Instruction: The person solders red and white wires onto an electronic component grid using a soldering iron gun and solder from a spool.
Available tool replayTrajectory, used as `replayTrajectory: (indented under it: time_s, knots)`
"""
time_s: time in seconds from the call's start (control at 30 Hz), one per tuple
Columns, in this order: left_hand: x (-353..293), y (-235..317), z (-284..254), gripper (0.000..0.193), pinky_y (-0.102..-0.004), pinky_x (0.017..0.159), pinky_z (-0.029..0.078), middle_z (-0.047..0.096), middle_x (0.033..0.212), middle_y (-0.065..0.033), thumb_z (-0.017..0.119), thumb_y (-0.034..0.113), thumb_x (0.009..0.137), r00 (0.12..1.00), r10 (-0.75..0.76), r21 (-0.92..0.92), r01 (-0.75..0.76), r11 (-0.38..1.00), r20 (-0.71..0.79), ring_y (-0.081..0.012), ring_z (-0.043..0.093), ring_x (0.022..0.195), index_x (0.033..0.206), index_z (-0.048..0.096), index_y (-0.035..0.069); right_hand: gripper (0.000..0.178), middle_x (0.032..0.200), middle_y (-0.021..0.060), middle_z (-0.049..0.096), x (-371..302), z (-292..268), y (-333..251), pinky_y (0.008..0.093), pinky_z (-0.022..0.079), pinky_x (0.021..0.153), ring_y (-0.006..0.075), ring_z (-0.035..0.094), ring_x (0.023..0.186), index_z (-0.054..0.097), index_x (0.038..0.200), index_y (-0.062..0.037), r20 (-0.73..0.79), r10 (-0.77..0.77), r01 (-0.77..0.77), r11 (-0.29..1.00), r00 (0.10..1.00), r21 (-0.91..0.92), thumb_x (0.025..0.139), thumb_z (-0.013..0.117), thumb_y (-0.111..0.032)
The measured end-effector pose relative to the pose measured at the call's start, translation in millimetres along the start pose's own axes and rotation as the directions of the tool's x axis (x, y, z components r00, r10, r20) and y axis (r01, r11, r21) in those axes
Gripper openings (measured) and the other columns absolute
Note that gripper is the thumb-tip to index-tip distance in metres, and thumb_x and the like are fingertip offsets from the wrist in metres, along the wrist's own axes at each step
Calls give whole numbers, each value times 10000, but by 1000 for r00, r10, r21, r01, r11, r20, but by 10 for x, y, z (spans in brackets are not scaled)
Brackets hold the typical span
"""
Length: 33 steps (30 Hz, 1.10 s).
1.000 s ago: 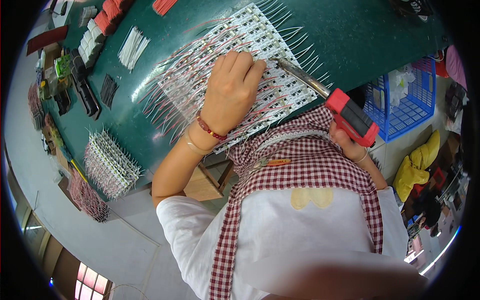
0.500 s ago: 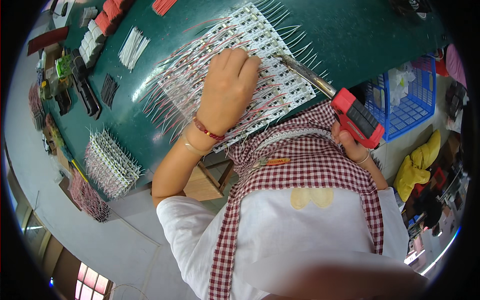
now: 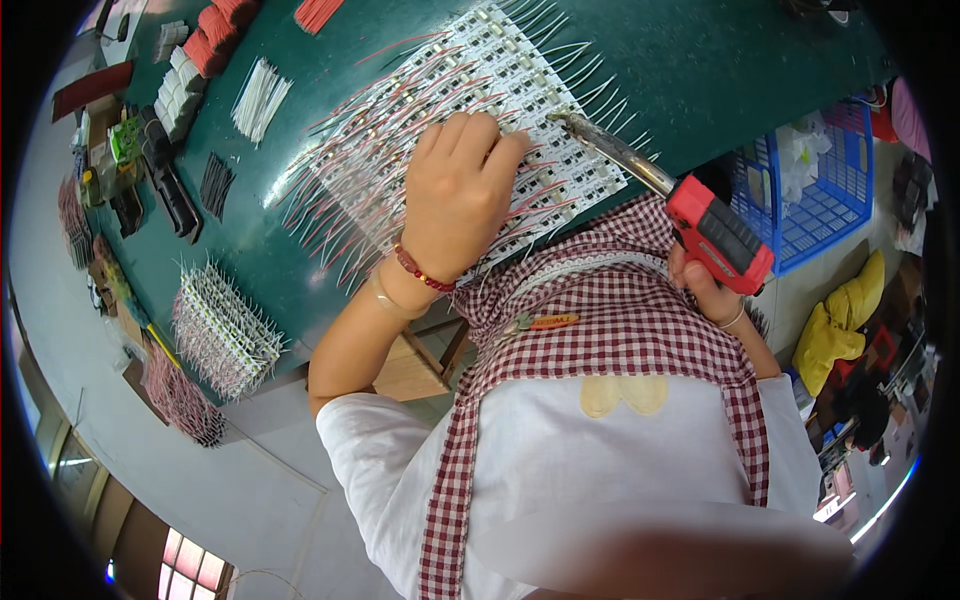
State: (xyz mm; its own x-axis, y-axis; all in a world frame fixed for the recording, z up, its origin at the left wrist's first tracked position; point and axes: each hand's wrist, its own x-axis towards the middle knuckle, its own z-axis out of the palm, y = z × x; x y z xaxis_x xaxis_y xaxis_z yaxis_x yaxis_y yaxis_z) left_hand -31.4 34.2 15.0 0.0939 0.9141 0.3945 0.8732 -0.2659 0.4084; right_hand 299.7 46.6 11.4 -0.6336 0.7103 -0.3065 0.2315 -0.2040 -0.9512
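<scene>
A white panel of small circuit boards (image 3: pixel 500 75) lies on the green table, with red and white wires (image 3: pixel 345 200) sticking out across it. Over its middle is my left hand (image 3: pixel 462 190), fingers curled down in a pinch; whatever they hold is hidden beneath them. My right hand (image 3: pixel 705 290) grips the handle of a red and black soldering gun (image 3: pixel 720 235) at the panel's right. Its metal barrel (image 3: pixel 625 152) slants up and left, and the tip sits over the boards just right of my left fingers.
Bundles of white wires (image 3: pixel 262 100), black wires (image 3: pixel 216 185) and red wires (image 3: pixel 316 12) lie on the table. A stack of wired boards (image 3: pixel 225 330) stands at the left edge. Right of the table is a blue plastic basket (image 3: pixel 825 200), with a yellow bag (image 3: pixel 838 325) below it.
My left hand has shifted slightly down, its fingers still curled. The soldering gun stays in my right hand, its tip a touch lower. The whole view has shifted a little.
</scene>
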Motion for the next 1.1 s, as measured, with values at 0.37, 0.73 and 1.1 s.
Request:
replayTrajectory:
  time_s: [0.37, 0.73, 1.1]
  knots:
    - [-15, -12, 28, 258, -357, 601, 431, 471, 720, -79, 660, -56, 660, 999, 10, -86, -7, 996, 37, -241, 512, 680, 898, 665, 43, 195, 834, 85, 652, 136, 80, -157, 288, 481, 632, 202, 638, 719, 659, 934, -8, -46, -13, 5, 985, 999, -173, 796, 667, -145]
    - [14, 55, 3, 164, -340, 660, 419, 472, 806, -86, 570, 57, 687, 987, 65, 48, -73, 996, 150, -229, 487, 743, 837, 598, -2, 201, 838, 93, 660, 67, 45, -61, 331, 494, 686, 242, 633, 741, 660, 907, -8, -52, -58, 44, 969, 997, -241, 777, 676, -161]
    - [-19, 30, 36, 191, -347, 649, 432, 469, 766, -91, 603, 3, 664, 997, 14, -88, -7, 996, 72, -245, 500, 712, 854, 619, 14, 194, 762, 85, 621, 152, 99, -189, 318, 468, 586, 233, 604, 651, 640, 830, -22, -43, -39, 28, 971, 998, -236, 783, 674, -206]
